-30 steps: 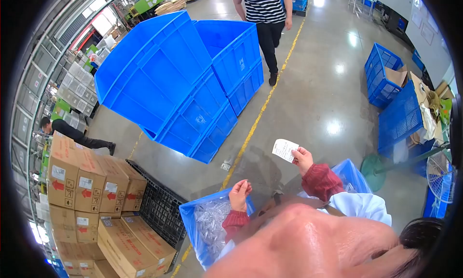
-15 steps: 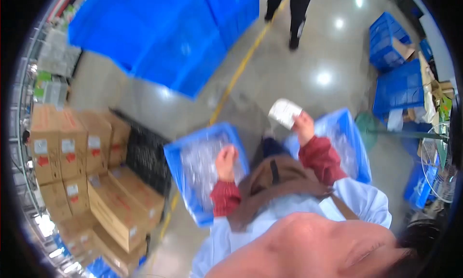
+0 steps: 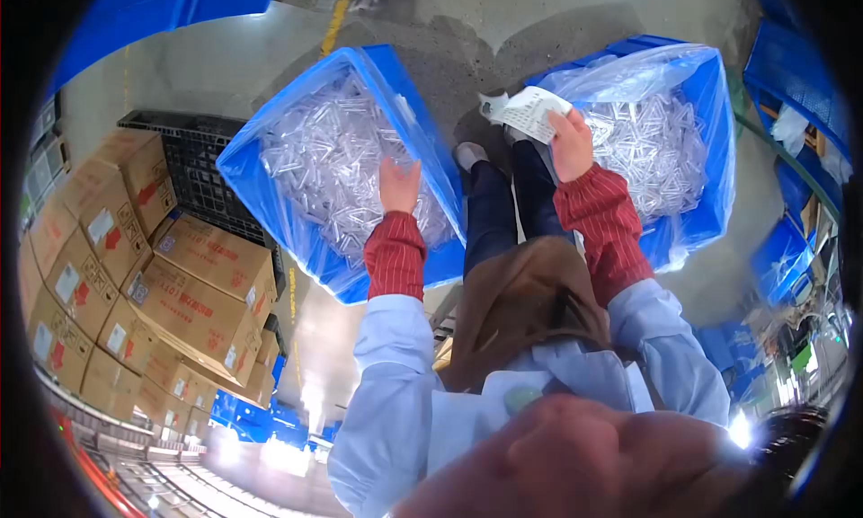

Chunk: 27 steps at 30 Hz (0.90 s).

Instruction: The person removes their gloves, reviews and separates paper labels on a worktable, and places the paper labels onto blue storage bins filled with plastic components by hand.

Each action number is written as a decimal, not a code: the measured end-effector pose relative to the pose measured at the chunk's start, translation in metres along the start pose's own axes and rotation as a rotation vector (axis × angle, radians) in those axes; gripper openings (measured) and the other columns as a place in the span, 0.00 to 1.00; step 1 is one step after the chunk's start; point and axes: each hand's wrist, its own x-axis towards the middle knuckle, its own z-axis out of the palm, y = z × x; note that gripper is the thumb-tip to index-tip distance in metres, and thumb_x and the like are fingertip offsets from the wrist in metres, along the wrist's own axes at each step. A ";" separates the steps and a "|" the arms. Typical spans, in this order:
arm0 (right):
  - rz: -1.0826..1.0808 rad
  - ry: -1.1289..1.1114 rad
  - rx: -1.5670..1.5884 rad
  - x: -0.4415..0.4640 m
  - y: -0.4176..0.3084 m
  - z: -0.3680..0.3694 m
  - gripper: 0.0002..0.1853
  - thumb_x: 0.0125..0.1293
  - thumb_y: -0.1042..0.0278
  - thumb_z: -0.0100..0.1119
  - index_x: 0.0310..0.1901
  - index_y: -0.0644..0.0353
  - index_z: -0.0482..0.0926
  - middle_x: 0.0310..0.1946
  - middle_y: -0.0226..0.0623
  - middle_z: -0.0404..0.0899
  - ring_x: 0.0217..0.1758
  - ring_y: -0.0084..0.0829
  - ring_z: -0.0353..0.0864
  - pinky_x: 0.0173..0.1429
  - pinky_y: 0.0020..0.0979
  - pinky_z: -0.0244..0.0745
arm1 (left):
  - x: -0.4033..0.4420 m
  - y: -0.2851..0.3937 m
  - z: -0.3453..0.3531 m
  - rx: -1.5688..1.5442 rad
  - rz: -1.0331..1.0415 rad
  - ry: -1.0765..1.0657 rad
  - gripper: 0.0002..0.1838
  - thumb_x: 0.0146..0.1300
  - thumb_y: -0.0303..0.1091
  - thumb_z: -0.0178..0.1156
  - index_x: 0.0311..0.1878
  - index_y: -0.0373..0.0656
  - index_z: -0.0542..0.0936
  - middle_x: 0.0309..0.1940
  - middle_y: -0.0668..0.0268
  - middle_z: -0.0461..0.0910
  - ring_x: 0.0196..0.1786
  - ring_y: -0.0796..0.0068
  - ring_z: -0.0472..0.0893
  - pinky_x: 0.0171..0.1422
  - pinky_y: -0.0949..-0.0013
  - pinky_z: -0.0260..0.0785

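Note:
Between the thumb and fingers of my right hand (image 3: 573,147) is a white printed paper slip (image 3: 537,114) with a torn-looking far end. That hand is at the inner edge of the right blue bin (image 3: 725,150), which is lined with clear plastic and full of small clear plastic tube-like pieces (image 3: 652,154). My left hand (image 3: 398,185) hovers over the left blue bin (image 3: 391,73), its fingers slightly apart and nothing visible in them. Similar clear pieces (image 3: 315,159) fill this lined bin. Whether the left fingertips touch them, I cannot tell.
Stacked cardboard cartons (image 3: 202,302) stand at the left beside a black plastic pallet (image 3: 202,172). A large blue container (image 3: 162,15) occupies the upper left. More blue bins (image 3: 796,78) line the right side. A yellow floor line (image 3: 338,15) runs past the left bin.
My view has tilted down, bringing both bins higher in the picture. The paper stays in my right hand. A walking person's legs have left the view.

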 end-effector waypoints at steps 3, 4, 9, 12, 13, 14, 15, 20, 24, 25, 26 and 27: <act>0.137 -0.121 0.192 0.054 0.051 -0.020 0.15 0.55 0.72 0.46 0.45 0.68 0.68 0.41 0.40 0.74 0.44 0.30 0.73 0.51 0.28 0.65 | 0.031 -0.026 0.052 0.258 0.141 0.163 0.40 0.46 0.38 0.62 0.59 0.34 0.53 0.45 0.49 0.69 0.45 0.57 0.72 0.49 0.63 0.64; 0.192 -0.152 0.270 0.074 0.071 -0.026 0.15 0.55 0.72 0.46 0.45 0.68 0.68 0.42 0.41 0.73 0.45 0.31 0.73 0.51 0.29 0.65 | 0.032 0.002 0.058 0.315 0.083 0.160 0.38 0.47 0.36 0.61 0.59 0.34 0.53 0.48 0.47 0.66 0.48 0.54 0.70 0.51 0.61 0.62; 0.440 -0.125 0.476 0.156 0.167 -0.048 0.20 0.54 0.68 0.44 0.48 0.67 0.65 0.46 0.44 0.71 0.51 0.38 0.69 0.57 0.40 0.60 | 0.054 -0.042 0.105 0.282 0.129 0.355 0.29 0.56 0.32 0.47 0.58 0.31 0.51 0.51 0.40 0.62 0.52 0.45 0.65 0.55 0.58 0.58; 0.505 -0.114 0.546 0.185 0.222 -0.045 0.19 0.53 0.67 0.43 0.47 0.65 0.66 0.45 0.44 0.71 0.49 0.39 0.70 0.55 0.45 0.61 | 0.051 -0.028 0.105 0.168 0.133 0.353 0.26 0.59 0.33 0.43 0.57 0.29 0.53 0.50 0.39 0.62 0.51 0.44 0.65 0.54 0.58 0.58; 0.542 -0.097 0.576 0.192 0.236 -0.039 0.20 0.52 0.68 0.43 0.47 0.65 0.66 0.45 0.45 0.71 0.49 0.40 0.70 0.54 0.46 0.61 | 0.050 -0.025 0.106 0.146 0.147 0.345 0.24 0.61 0.33 0.41 0.57 0.28 0.54 0.51 0.40 0.62 0.52 0.46 0.65 0.56 0.61 0.56; 0.578 -0.079 0.604 0.197 0.247 -0.031 0.20 0.52 0.68 0.43 0.47 0.65 0.66 0.45 0.45 0.71 0.49 0.40 0.70 0.54 0.48 0.62 | 0.050 -0.025 0.106 0.146 0.149 0.340 0.24 0.61 0.33 0.41 0.57 0.28 0.53 0.50 0.39 0.62 0.51 0.46 0.66 0.55 0.61 0.57; 0.609 -0.103 0.596 0.199 0.259 -0.024 0.20 0.52 0.67 0.43 0.47 0.65 0.67 0.45 0.46 0.71 0.49 0.41 0.70 0.53 0.50 0.62 | 0.051 -0.025 0.107 0.146 0.150 0.335 0.25 0.61 0.33 0.42 0.57 0.28 0.53 0.49 0.39 0.63 0.50 0.46 0.67 0.53 0.61 0.58; 0.796 -0.285 0.573 0.214 0.340 0.000 0.24 0.50 0.63 0.44 0.50 0.62 0.66 0.46 0.43 0.71 0.47 0.38 0.71 0.53 0.45 0.64 | 0.056 -0.037 0.110 0.071 0.170 0.331 0.25 0.62 0.35 0.42 0.58 0.28 0.52 0.50 0.40 0.62 0.50 0.49 0.67 0.53 0.61 0.58; 0.661 0.076 0.349 0.229 0.360 -0.016 0.26 0.46 0.61 0.47 0.49 0.62 0.68 0.45 0.40 0.72 0.47 0.34 0.71 0.53 0.41 0.64 | 0.054 -0.032 0.111 0.061 0.140 0.314 0.26 0.62 0.35 0.42 0.58 0.27 0.51 0.51 0.42 0.61 0.50 0.51 0.66 0.54 0.62 0.57; 0.699 0.048 0.333 0.231 0.359 -0.029 0.23 0.48 0.62 0.46 0.48 0.63 0.68 0.45 0.38 0.73 0.48 0.33 0.71 0.55 0.40 0.63 | 0.053 -0.032 0.111 0.074 0.146 0.313 0.26 0.62 0.35 0.42 0.58 0.27 0.51 0.51 0.42 0.61 0.50 0.52 0.66 0.54 0.63 0.57; 0.694 0.005 0.331 0.228 0.352 -0.039 0.22 0.50 0.63 0.45 0.47 0.63 0.68 0.45 0.38 0.73 0.48 0.32 0.71 0.55 0.40 0.63 | 0.054 -0.033 0.111 0.083 0.151 0.313 0.26 0.62 0.35 0.42 0.58 0.27 0.51 0.51 0.42 0.61 0.50 0.52 0.67 0.54 0.63 0.57; 0.691 -0.041 0.328 0.225 0.345 -0.049 0.21 0.51 0.63 0.45 0.47 0.63 0.68 0.44 0.39 0.73 0.48 0.32 0.71 0.55 0.41 0.63 | 0.055 -0.034 0.111 0.091 0.157 0.317 0.26 0.62 0.35 0.42 0.58 0.26 0.51 0.50 0.42 0.62 0.49 0.53 0.67 0.54 0.63 0.57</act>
